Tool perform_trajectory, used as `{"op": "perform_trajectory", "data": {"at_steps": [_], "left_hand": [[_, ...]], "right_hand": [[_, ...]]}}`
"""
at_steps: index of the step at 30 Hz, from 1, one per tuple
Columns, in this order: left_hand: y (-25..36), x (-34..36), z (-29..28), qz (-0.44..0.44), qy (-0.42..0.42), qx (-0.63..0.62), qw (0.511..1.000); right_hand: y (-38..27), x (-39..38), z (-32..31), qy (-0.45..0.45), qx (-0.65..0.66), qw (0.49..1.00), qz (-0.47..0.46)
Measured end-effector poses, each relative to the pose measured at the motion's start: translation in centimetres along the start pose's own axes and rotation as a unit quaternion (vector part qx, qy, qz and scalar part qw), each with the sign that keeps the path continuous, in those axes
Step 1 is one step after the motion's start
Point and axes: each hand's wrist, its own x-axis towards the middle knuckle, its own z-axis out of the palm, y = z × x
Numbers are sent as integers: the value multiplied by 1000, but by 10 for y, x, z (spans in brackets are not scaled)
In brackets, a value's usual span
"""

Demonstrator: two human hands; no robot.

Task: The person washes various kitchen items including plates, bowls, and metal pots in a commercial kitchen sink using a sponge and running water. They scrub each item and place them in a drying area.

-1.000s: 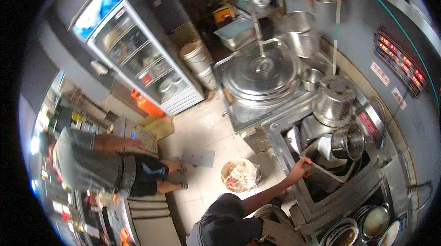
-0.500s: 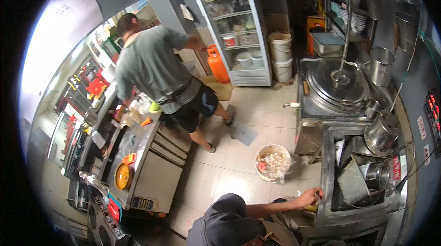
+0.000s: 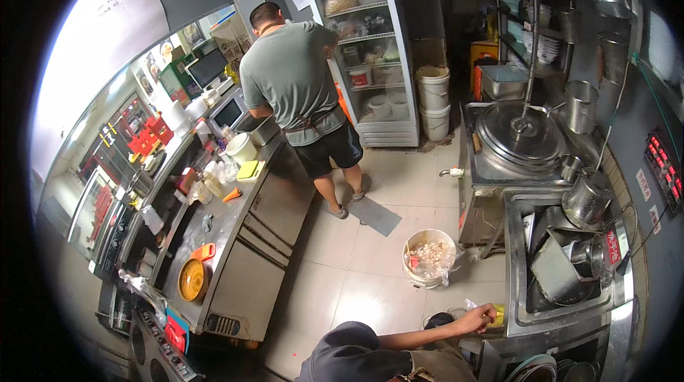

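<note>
My left hand (image 3: 480,318) reaches across to the right from a dark short sleeve (image 3: 349,348). Its fingers are curled in, and what they hold, if anything, cannot be made out. Beside the fingertips is something yellow (image 3: 497,316), low by the steel sink (image 3: 510,268). Metal pots and a square-sided steel container (image 3: 563,268) sit in the sink. On the floor ahead of the hand stands a white bucket (image 3: 429,284) with food scraps and plastic film in it. My right hand does not show.
A co-worker (image 3: 303,75) stands at the steel counter (image 3: 239,239) on the left, near a glass-door fridge (image 3: 374,61). A stove with a large lidded pot (image 3: 524,129) stands beyond the sink. Stacked white buckets (image 3: 433,100) are by the fridge. A grey mat (image 3: 376,217) lies on the floor.
The co-worker has straightened up from a lean, drawing in the outstretched arm and bringing the feet closer together. My left hand has drawn slightly away from the sink's edge. The view has shifted a little.
</note>
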Motion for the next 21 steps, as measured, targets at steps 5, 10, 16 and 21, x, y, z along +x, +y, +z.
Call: {"op": "perform_trajectory", "data": {"at_steps": [5,10,16,21], "left_hand": [[4,6,6,-16,-41,34,998],[-4,17,9,-14,-74,49,996],[-17,34,4,2,-85,56,995],[-13,38,5,-2,-105,60,993]], "right_hand": [[16,-9,-15,17,-4,1000,23],[30,-19,-25,32,-6,998,47],[43,-27,-36,48,-10,997,67],[56,-35,-46,65,-12,995,81]]}}
